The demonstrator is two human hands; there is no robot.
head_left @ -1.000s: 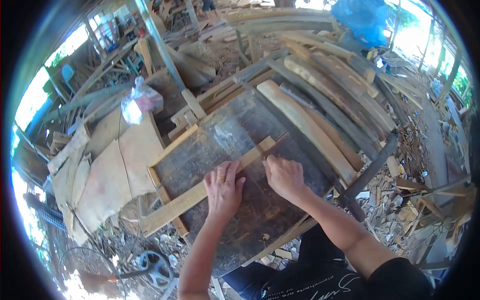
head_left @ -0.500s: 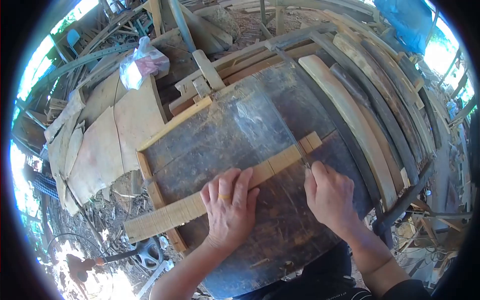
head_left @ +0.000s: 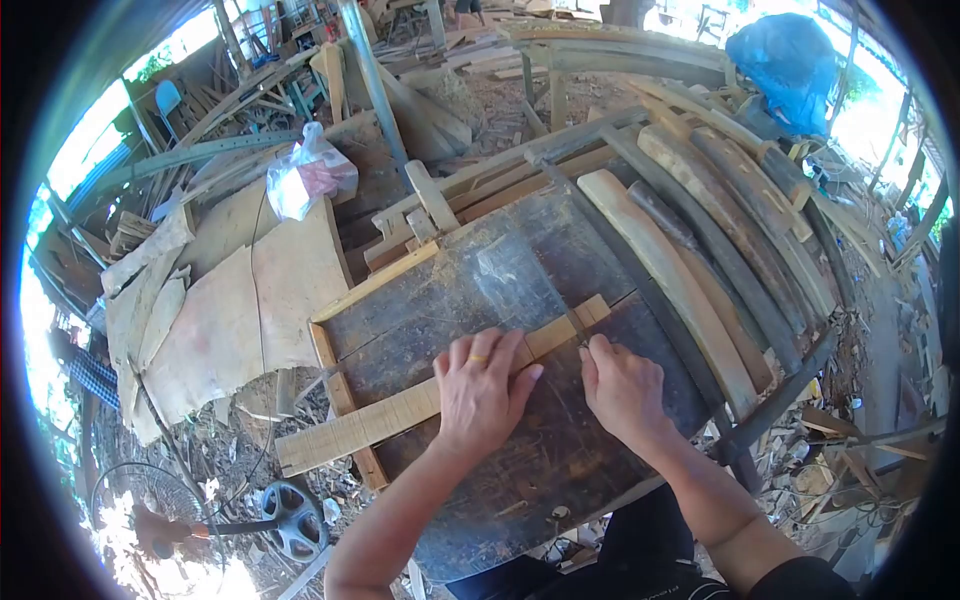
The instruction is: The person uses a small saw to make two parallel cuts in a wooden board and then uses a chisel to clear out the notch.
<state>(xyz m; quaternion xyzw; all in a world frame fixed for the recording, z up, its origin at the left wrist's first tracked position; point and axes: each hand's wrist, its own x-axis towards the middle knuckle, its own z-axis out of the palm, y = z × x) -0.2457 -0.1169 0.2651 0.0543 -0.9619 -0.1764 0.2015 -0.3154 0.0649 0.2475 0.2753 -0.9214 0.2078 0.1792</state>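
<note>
A long, pale wooden strip (head_left: 375,420) lies slantwise across a dark, worn workbench top (head_left: 430,320). Fine crosswise lines mark its face. My left hand (head_left: 480,390) presses on the strip from above, fingers together over it and thumb out to the side. Near the strip's right end, my right hand (head_left: 625,390) is closed round the near end of a thin saw (head_left: 563,302). The saw blade is seen almost edge-on and crosses the strip; its handle is hidden in my fist.
Several curved timber pieces (head_left: 660,270) lie along the bench's right side. A wooden frame bar (head_left: 345,400) runs under the strip's left part. Left are a large thin board (head_left: 240,300) and a plastic bag (head_left: 310,175). A fan (head_left: 150,525) stands at lower left.
The whole view has shifted as my head moved. My left hand is closer to the saw along the strip. Less of the blade shows beyond the strip.
</note>
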